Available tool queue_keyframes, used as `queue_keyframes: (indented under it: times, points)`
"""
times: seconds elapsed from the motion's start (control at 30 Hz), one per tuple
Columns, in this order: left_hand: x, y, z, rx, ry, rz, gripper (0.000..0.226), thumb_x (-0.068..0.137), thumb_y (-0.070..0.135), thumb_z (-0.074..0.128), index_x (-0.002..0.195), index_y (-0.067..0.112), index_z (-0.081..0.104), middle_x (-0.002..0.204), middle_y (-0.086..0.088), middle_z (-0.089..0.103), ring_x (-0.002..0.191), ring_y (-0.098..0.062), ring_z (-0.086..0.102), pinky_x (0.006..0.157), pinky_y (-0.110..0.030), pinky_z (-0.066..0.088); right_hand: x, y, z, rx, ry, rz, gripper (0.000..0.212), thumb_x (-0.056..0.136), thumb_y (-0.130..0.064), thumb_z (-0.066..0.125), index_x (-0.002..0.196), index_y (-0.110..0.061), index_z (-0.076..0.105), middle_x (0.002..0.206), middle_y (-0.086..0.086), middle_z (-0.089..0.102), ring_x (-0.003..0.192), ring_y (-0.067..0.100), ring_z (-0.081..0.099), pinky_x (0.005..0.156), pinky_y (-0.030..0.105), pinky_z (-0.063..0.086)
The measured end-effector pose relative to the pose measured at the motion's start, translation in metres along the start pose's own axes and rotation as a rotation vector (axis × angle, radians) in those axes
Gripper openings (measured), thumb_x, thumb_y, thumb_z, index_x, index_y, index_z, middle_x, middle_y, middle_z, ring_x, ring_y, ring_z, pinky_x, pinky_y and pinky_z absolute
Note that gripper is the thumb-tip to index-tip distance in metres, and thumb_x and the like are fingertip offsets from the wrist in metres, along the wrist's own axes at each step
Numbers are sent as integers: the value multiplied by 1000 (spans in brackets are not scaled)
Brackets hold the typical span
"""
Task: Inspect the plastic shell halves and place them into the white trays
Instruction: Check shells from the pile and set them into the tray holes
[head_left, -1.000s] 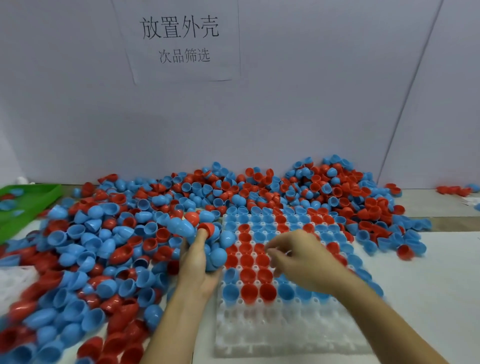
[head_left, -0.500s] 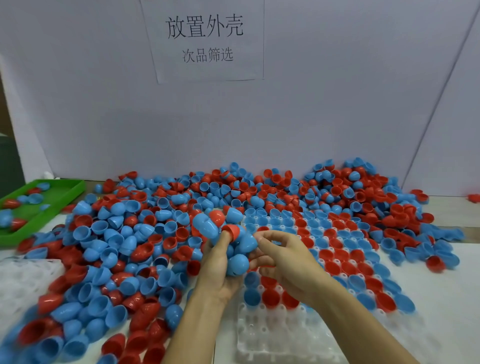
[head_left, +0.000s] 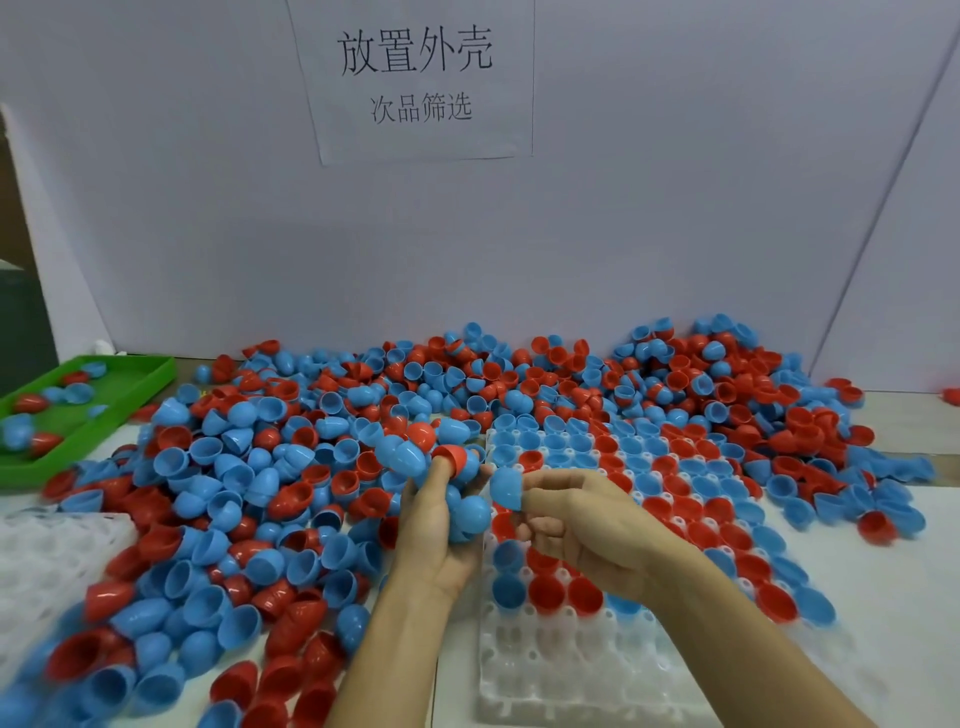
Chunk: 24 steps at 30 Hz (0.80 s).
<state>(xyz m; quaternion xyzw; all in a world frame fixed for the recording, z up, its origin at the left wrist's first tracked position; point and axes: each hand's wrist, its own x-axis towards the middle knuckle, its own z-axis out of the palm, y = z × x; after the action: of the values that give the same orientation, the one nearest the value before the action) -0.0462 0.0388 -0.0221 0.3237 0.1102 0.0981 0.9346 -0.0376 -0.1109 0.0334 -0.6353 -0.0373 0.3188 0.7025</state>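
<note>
Several shell halves fill your left hand (head_left: 439, 525), fingers curled round a blue-and-red cluster, one red half (head_left: 451, 460) capping a fingertip. Just beside it, your right hand (head_left: 582, 525) pinches a single blue half (head_left: 506, 487). Beneath both hands lies the white tray (head_left: 561, 670), its far rows filled. The loose pile (head_left: 234, 493) spreads to the left hand's outer side.

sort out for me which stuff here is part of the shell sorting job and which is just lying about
Part of the job:
left hand gripping a bunch of shells
right hand pinching a blue shell half
pile of loose shells
white tray, partly filled
second white tray at the left

Just lying about:
green tray holding a few shells
paper sign on the wall
</note>
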Motion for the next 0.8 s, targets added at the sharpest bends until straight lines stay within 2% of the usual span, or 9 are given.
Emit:
queue_keyframes:
  times: [0.1, 0.2, 0.33, 0.4, 0.5, 0.57, 0.63, 0.73, 0.8]
  points:
    - [1, 3, -1, -17, 19, 18, 16, 80, 2, 64, 90, 14, 67, 73, -3, 68, 61, -11, 67, 49, -25, 55, -16, -5, -4, -475, 152, -123, 10, 94, -9, 64, 95, -11, 73, 71, 3, 72, 61, 11, 66, 67, 25, 59]
    - [-1, 5, 0, 8, 44, 33, 16, 90, 2, 59, 92, 15, 68, 69, -2, 70, 58, -10, 66, 47, -23, 53, -37, -9, -5, -977, 123, -218, 9, 93, -25, 67, 88, -23, 74, 71, -2, 74, 63, 11, 70, 64, 27, 61]
    - [-5, 6, 2, 31, 43, 48, 17, 91, 1, 57, 90, 14, 67, 67, -1, 69, 56, -9, 66, 45, -23, 51, -50, 14, 15, -1258, 45, -220, 8, 90, -24, 70, 96, -21, 74, 83, -7, 72, 69, 9, 69, 64, 21, 59]
    - [-8, 6, 3, 32, 44, 54, 17, 91, 1, 57, 91, 14, 67, 67, -1, 69, 56, -10, 66, 44, -23, 51, -50, 31, 29, -1421, 28, -212, 11, 90, -23, 67, 98, -19, 73, 92, -3, 71, 78, 15, 68, 73, 26, 59]
    - [-10, 6, 2, 28, 32, 57, 16, 93, 2, 56, 92, 14, 66, 67, -1, 69, 57, -10, 67, 44, -22, 51, -49, 44, 45, -1672, 23, -253, 11, 90, -22, 60, 90, -12, 64, 88, 3, 62, 73, 23, 56, 68, 33, 49]
    - [-12, 6, 2, 28, 33, 45, 14, 94, 2, 57, 95, 14, 66, 69, -1, 70, 58, -11, 68, 44, -23, 52, -48, 43, 47, -1758, 26, -272, 12, 91, -21, 57, 83, -13, 55, 79, 2, 53, 68, 22, 48, 64, 32, 41]
    - [-11, 5, 1, 29, 43, 32, 14, 94, 3, 58, 97, 13, 66, 69, -1, 70, 58, -11, 68, 44, -23, 52, -48, 41, 45, -1777, 36, -263, 14, 92, -22, 57, 83, -12, 53, 76, 0, 50, 67, 21, 48, 62, 32, 40]
    - [-10, 5, 0, 31, 61, 25, 13, 95, 5, 59, 101, 14, 66, 73, -1, 70, 60, -10, 68, 45, -23, 52, -49, 35, 36, -1621, 44, -203, 15, 93, -23, 62, 104, -15, 68, 98, 1, 64, 82, 20, 63, 75, 35, 57]
    - [-9, 4, -1, 35, 76, 22, 13, 95, 6, 60, 100, 15, 68, 74, 0, 71, 61, -10, 68, 45, -23, 52, -49, 29, 30, -1530, 49, -208, 22, 93, -24, 65, 115, -20, 70, 106, 0, 66, 87, 18, 65, 81, 34, 59]
